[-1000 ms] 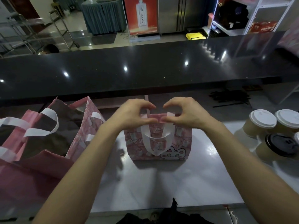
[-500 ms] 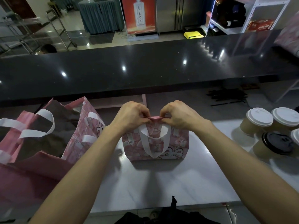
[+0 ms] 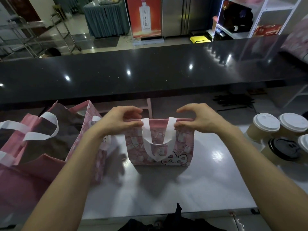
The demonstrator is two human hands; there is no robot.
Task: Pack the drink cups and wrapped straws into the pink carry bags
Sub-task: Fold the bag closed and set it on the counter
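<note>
A small pink carry bag [image 3: 181, 145] with a white handle and a cat drawing stands on the white counter [image 3: 166, 189]. My left hand [image 3: 120, 120] pinches the left part of its top rim. My right hand [image 3: 198, 119] pinches the right part of the rim, with the upper fingers curved above it. Several lidded paper cups [image 3: 265, 125] stand at the right, one with a black lid [image 3: 281, 149]. Dark wrapped straws [image 3: 233, 102] lie on the shelf behind them.
A larger pink bag [image 3: 50, 135] with white handles stands open at the left, close to my left forearm. A raised black countertop [image 3: 150, 72] runs across the back. Another pink bag [image 3: 298, 45] lies at the far right on it.
My hands were together at the middle of the bag's rim; they have slid apart to either side of the handle, spreading the top.
</note>
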